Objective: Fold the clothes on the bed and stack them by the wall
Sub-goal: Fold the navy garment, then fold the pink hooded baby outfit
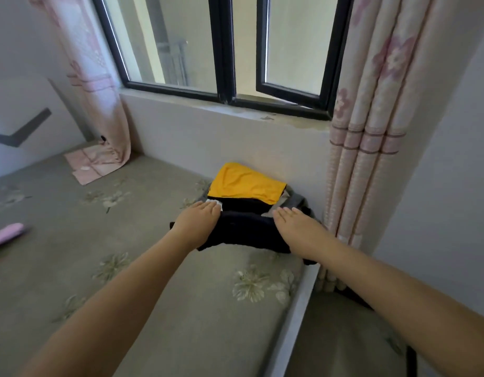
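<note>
A folded dark navy garment [246,231] lies on the bed [126,240] in front of a small pile by the wall. That pile shows a yellow garment [246,183] on top, with black, white and grey pieces under it. My left hand [197,221] lies flat on the navy garment's left end, fingers straight. My right hand [295,224] lies flat on its right end, fingers straight as well. Whether my thumbs curl under the cloth is hidden.
The wall under the window sill [221,137] backs the pile. A pink flowered curtain [371,131] hangs just right of it, another curtain [99,148] trails onto the bed at far left. A pink object [6,236] lies at the left edge. The bed's right edge [298,308] drops off.
</note>
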